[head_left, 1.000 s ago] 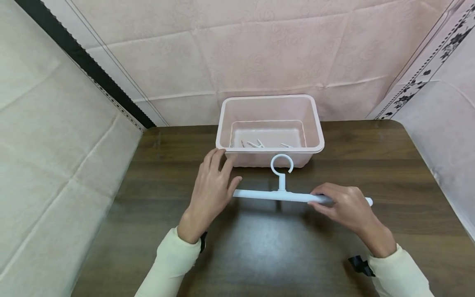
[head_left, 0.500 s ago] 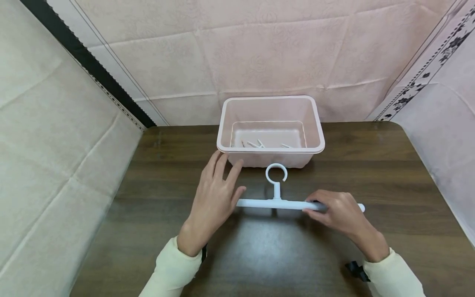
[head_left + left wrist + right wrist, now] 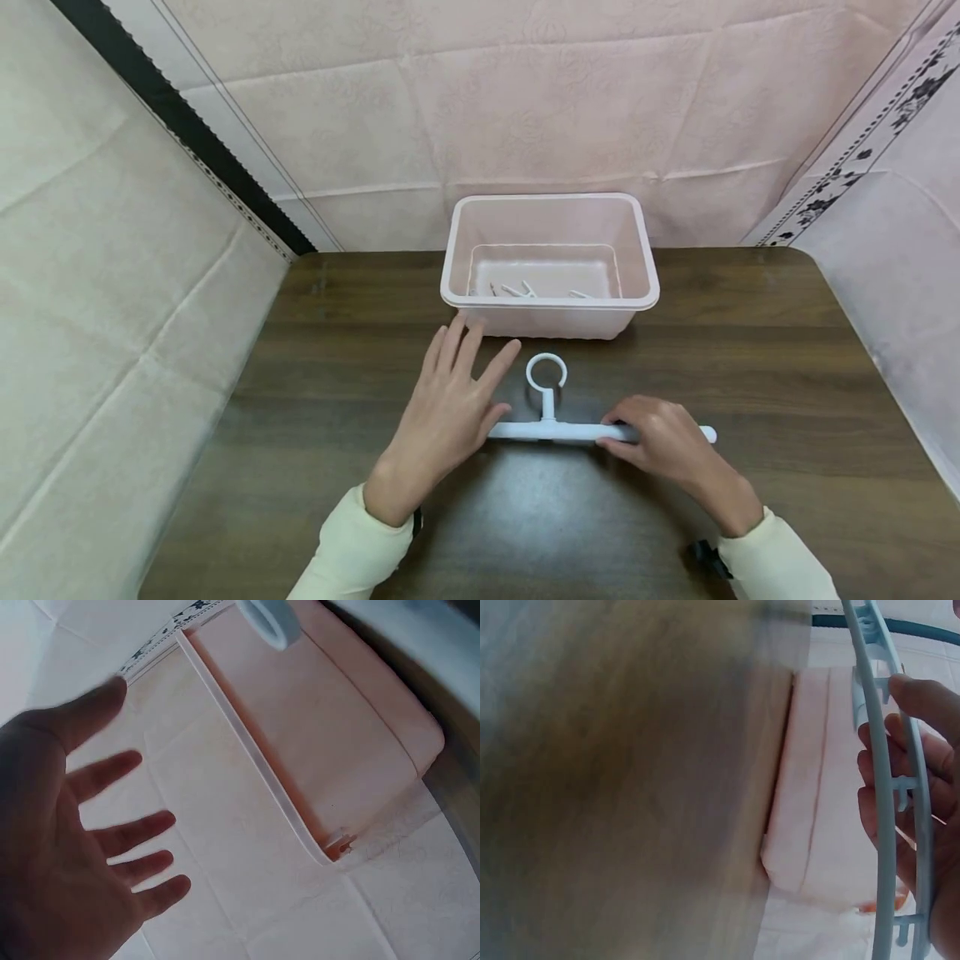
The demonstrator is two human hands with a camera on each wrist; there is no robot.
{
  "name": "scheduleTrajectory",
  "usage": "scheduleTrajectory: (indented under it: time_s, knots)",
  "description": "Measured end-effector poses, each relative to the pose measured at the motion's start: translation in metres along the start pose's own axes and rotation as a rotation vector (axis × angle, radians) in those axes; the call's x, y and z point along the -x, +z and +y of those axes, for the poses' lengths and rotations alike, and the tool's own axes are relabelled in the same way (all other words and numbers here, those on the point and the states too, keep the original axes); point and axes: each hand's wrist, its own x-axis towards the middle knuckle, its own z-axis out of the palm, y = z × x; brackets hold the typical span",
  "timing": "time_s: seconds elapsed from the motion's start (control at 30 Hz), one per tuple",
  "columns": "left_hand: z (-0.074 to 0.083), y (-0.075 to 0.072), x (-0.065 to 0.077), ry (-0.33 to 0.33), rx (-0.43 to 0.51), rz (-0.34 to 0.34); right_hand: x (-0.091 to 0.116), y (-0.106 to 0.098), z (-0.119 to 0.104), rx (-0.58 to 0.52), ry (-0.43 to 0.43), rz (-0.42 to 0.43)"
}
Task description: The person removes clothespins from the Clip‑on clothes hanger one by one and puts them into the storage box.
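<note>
In the head view, a pale blue clothes hanger [image 3: 558, 431] with a round open hook lies across the middle, just above or on the table; I cannot tell which. My right hand [image 3: 663, 440] grips its bar toward the right end. The right wrist view shows the fingers curled round the hanger [image 3: 885, 825], which has two rails and small pegs between them. My left hand [image 3: 442, 408] reaches over the hanger's left end, which it hides. Its fingers are spread and extended, and in the left wrist view that hand [image 3: 67, 855] holds nothing.
Behind the hanger stands a pink plastic basin [image 3: 555, 321] at the table's back edge. Several small white clothespins [image 3: 517, 290] lie inside it. The brown wooden table [image 3: 337, 333] is bordered by pale cloth walls [image 3: 547, 100].
My right hand has brought the hanger down toward the table front and left, away from the basin. The left hand has shifted slightly nearer and right, its fingers leaving the basin's rim area.
</note>
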Motion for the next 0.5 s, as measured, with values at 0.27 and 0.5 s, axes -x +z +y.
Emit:
scheduleTrajectory:
  time_s: [0.27, 0.5]
  knots:
    - [0.0017, 0.0029, 0.0014, 0.024, -0.058, -0.141, 0.0033, 0.0049, -0.0025, -0.008, 0.111, -0.174]
    - [0.0026, 0.0032, 0.0006, 0.009, -0.037, -0.146, 0.0076, 0.0103, -0.0035, 0.079, 0.140, -0.348]
